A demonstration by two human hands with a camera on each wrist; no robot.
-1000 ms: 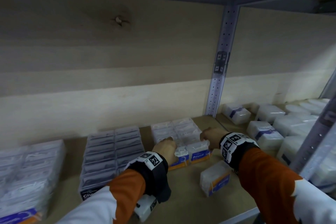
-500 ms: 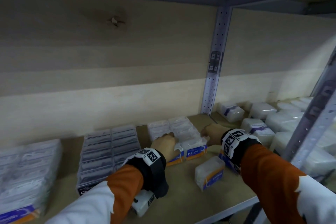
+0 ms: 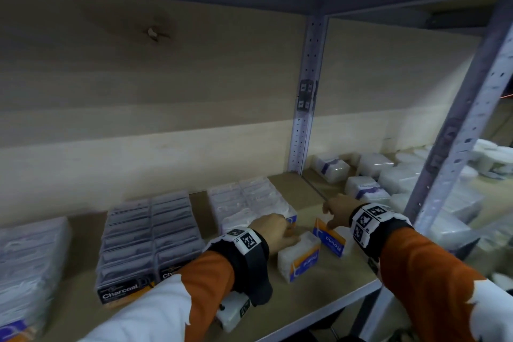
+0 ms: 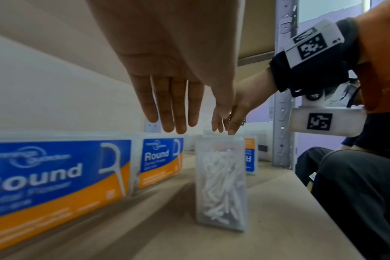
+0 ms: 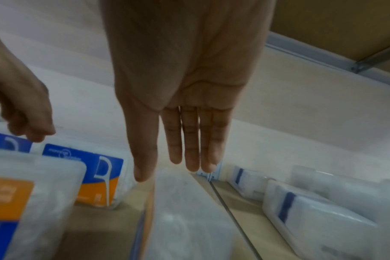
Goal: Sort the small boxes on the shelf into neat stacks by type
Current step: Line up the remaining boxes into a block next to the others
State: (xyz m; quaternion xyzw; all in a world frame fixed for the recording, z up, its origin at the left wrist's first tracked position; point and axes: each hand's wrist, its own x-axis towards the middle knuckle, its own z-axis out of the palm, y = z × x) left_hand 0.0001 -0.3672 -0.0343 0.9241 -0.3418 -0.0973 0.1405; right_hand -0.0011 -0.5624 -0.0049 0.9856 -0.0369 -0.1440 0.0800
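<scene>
Both hands [image 3: 302, 223] pulled back — 2 loose boxes [image 3: 301, 259], Charcoal stack [image 3: 151, 239] left.

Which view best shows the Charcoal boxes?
Head view: the Charcoal boxes lie stacked in two columns on the shelf, label readable. Neither wrist view shows them; both show only Round boxes.

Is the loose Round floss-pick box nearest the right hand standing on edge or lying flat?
On edge. The box stands on a narrow side on the shelf, its label face upright, under the right hand.

Both hands, left [image 3: 273, 232] and right [image 3: 337, 209], reach forward, fingers straight.
</scene>
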